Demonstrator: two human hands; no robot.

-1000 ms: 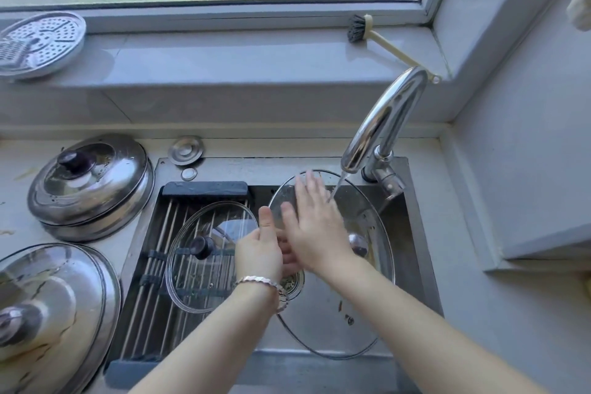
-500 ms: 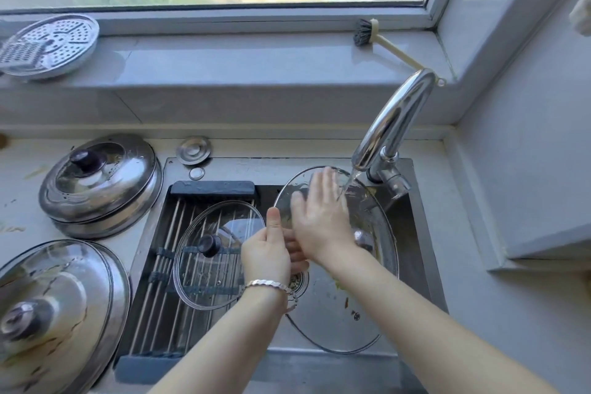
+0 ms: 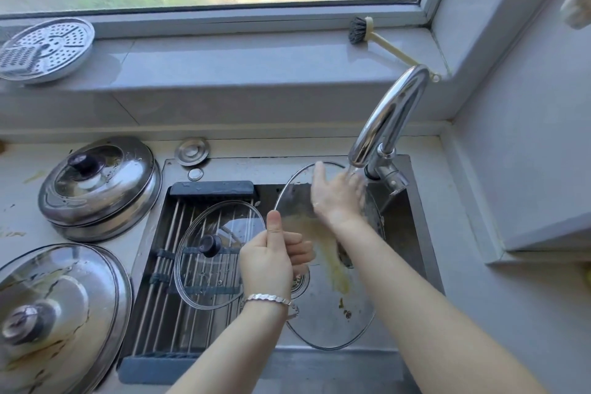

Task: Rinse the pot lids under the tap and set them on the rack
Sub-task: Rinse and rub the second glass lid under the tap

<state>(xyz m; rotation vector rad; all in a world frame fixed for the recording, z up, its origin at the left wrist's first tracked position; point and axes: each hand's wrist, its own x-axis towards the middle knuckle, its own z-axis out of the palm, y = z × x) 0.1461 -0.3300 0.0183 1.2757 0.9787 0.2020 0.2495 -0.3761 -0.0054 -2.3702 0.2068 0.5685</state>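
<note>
A large glass pot lid (image 3: 332, 323) stands tilted in the sink under the running tap (image 3: 388, 115), smeared with yellow residue. My left hand (image 3: 271, 259) grips its left rim, thumb up. My right hand (image 3: 335, 193) lies flat and open against the lid's upper face, right below the spout, with water running over it. A smaller glass lid (image 3: 198, 281) with a dark knob rests on the roll-up rack (image 3: 160, 297) over the sink's left half.
Two steel lids sit on the left counter, one further back (image 3: 99, 185) and one dirty (image 3: 54, 317) at the front. A perforated steamer plate (image 3: 44, 48) and a dish brush (image 3: 361, 30) lie on the window sill. A sink plug (image 3: 192, 150) lies behind the rack.
My right hand slid up the lid's face toward the spout. Yellow residue now streaks down the glass. The left hand kept its grip on the rim.
</note>
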